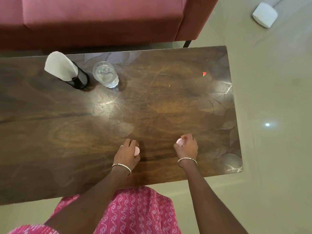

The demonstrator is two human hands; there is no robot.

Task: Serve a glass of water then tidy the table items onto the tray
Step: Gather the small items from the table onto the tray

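While the water glass (pixel 105 74) stands served on the counter (pixel 168 102), the left hand (pixel 127 152) and right hand (pixel 187 146) each grip a pink round item (pixel 137 150), so tidying probably needs the unseen tray next.

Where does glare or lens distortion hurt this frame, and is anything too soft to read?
Head view: glare whitens the table near the glass and at the table's right edge, and a lamp spot shows on the floor. Head view: the wide lens bows the table's edges. Head view: the pink disc in the left hand and another in the right hand look small and soft.
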